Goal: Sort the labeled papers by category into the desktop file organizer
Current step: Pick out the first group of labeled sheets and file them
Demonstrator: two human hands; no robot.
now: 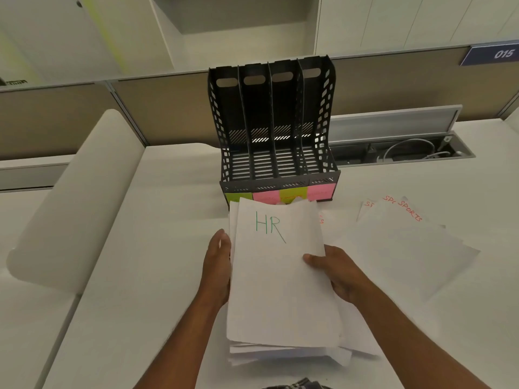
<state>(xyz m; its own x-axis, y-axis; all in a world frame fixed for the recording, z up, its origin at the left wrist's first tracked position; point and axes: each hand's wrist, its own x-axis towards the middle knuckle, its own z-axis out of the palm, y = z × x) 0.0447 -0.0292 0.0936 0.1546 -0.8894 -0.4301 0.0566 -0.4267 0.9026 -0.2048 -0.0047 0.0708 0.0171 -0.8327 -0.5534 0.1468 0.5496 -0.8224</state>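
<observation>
L hand (217, 265) flat, upright, R hand (335, 272) thumb on top, fingers under

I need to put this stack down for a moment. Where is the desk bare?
Bare desk lies left of the paper stack, between it and the rounded panel. The right side is crowded with loose SPORTS sheets; the file organizer blocks the space ahead.

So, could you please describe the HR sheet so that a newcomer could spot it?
Start at the black file organizer on the desk. Just before it, both hands hold a paper stack; the HR sheet lies on top. Its lettering is green, while the sheets lying to the right read SPORTS in red.
</observation>
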